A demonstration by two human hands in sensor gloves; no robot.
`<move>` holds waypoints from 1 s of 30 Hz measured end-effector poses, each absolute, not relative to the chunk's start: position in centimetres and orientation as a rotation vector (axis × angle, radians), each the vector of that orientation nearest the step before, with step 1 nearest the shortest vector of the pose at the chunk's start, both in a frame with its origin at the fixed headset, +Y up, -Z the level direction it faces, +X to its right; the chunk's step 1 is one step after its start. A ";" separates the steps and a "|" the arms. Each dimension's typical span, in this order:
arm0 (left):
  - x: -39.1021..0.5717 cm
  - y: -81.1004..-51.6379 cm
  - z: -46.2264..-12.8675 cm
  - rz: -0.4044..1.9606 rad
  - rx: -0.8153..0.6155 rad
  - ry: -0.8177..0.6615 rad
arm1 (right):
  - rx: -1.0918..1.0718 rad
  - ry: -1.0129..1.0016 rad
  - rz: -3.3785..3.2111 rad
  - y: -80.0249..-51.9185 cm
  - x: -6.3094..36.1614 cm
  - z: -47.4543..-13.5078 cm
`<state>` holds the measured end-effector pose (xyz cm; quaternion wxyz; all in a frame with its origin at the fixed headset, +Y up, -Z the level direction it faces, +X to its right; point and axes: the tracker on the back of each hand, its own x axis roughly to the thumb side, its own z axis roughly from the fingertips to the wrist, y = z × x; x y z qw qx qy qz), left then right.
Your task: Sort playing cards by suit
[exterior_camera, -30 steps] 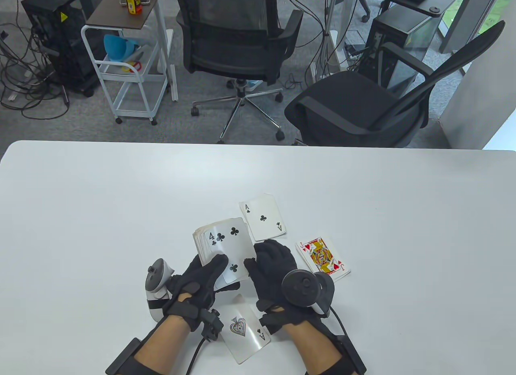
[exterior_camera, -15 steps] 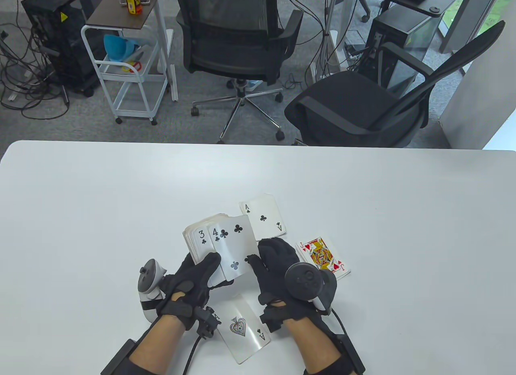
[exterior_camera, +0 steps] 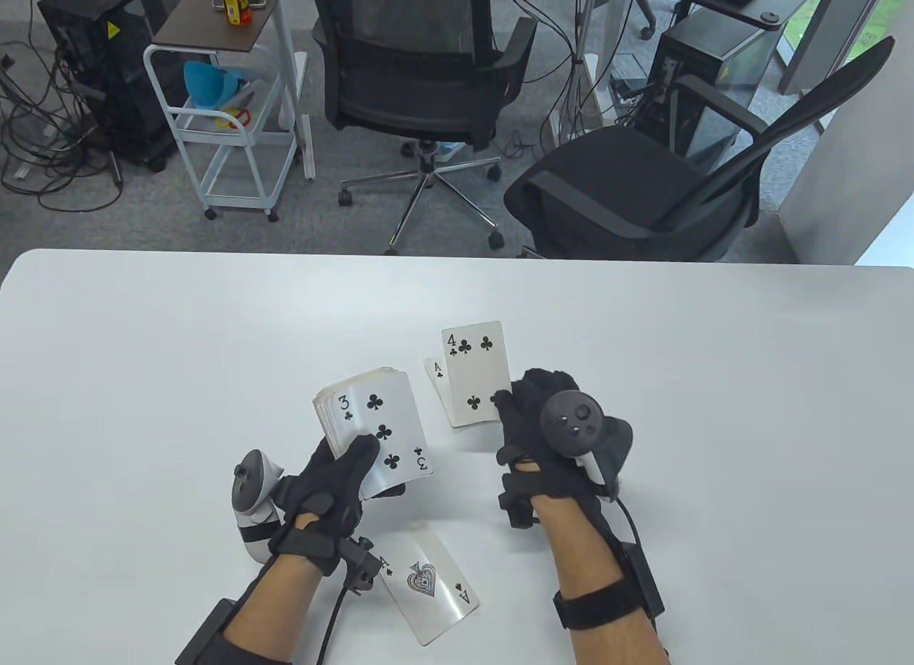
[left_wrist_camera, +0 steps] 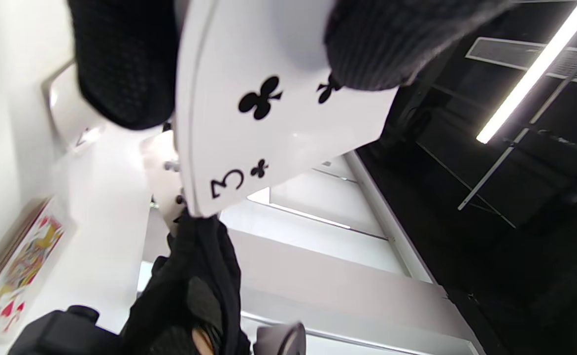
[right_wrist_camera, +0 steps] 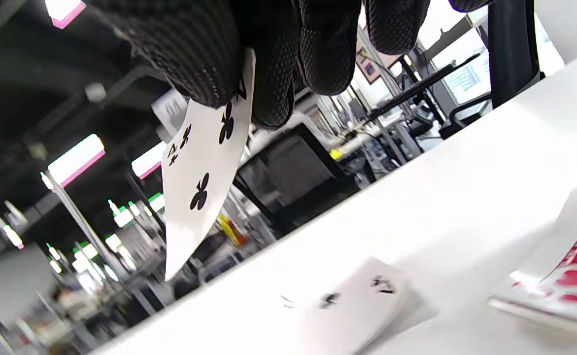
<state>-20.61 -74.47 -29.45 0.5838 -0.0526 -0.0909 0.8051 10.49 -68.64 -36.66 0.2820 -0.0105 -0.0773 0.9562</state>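
1. Holding the four of clubs pinched at its near corner in my right hand, I am hovering it face up over the ace of clubs, where I judge the club pile is forming.
2. Gripping the deck in my left hand, left of that ace, I am showing the three of clubs on top.
3. Pointing the four's long axis away from me, I am roughly matching the ace on the tabletop.
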 end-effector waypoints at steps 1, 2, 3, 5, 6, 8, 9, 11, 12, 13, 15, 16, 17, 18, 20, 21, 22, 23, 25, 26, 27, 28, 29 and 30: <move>-20.9 -74.4 -29.5 1.861 -0.090 -0.211 | -0.030 -0.180 2.609 -68.7 9.9 -37.8; -21.1 -74.3 -29.5 1.861 -0.068 -0.199 | -0.025 -0.163 2.627 -68.8 9.4 -38.4; -21.2 -74.3 -29.6 1.873 -0.045 -0.186 | -0.022 -0.097 2.672 -69.1 8.4 -39.7; -21.2 -74.2 -29.6 1.904 -0.052 -0.177 | -0.038 0.011 2.760 -69.9 7.1 -41.3; -21.2 -74.3 -29.6 1.909 -0.063 -0.181 | -0.051 0.070 2.788 -70.4 6.6 -42.0; -21.4 -74.4 -29.4 1.892 -0.067 -0.179 | -0.092 0.204 2.826 -71.8 5.9 -43.1; -21.4 -74.5 -29.4 1.884 -0.070 -0.173 | -0.123 0.209 2.858 -72.7 5.3 -43.6; -21.4 -74.5 -29.4 1.897 -0.079 -0.169 | -0.153 0.180 2.982 -73.8 4.7 -43.9; -21.4 -74.5 -29.4 1.903 -0.083 -0.167 | -0.164 0.158 3.051 -74.2 4.4 -44.0; -21.2 -74.6 -29.5 1.913 -0.093 -0.165 | -0.179 0.129 3.143 -74.7 4.3 -44.0; -21.0 -74.7 -29.4 1.913 -0.112 -0.168 | -0.198 0.064 3.209 -75.0 4.3 -43.7; -20.8 -74.8 -29.4 1.907 -0.120 -0.170 | -0.191 -0.053 3.211 -74.8 4.3 -43.3; -20.7 -74.9 -29.4 1.903 -0.126 -0.172 | -0.165 -0.100 3.204 -74.6 4.5 -43.1; -20.5 -74.9 -29.3 1.901 -0.134 -0.176 | -0.141 -0.112 3.190 -74.3 4.7 -42.6; -20.3 -74.8 -29.3 1.897 -0.143 -0.186 | -0.096 -0.165 3.094 -73.3 5.4 -41.5; -20.1 -74.8 -29.3 1.892 -0.148 -0.191 | -0.066 -0.209 3.020 -72.6 5.8 -40.7; -20.0 -74.9 -29.2 1.889 -0.151 -0.193 | -0.039 -0.229 2.978 -72.0 6.2 -40.0; -19.9 -75.0 -29.2 1.886 -0.156 -0.193 | -0.016 -0.236 2.932 -71.4 6.6 -39.2; -19.6 -75.1 -29.2 1.880 -0.170 -0.193 | 0.048 -0.281 2.781 -70.0 7.6 -36.9; -19.6 -75.2 -29.2 1.877 -0.175 -0.193 | 0.066 -0.283 2.731 -69.6 7.9 -36.2; -19.5 -75.3 -29.1 1.872 -0.183 -0.191 | 0.093 -0.301 2.642 -69.2 8.4 -35.1; -19.4 -75.4 -29.1 1.869 -0.188 -0.188 | 0.141 -0.304 2.559 -68.9 8.8 -34.1; -19.3 -75.6 -29.1 1.864 -0.197 -0.188 | 0.185 -0.298 2.461 -68.8 9.1 -33.1; -19.2 -75.6 -29.1 1.856 -0.206 -0.193 | 0.207 -0.306 2.395 -68.8 9.3 -32.4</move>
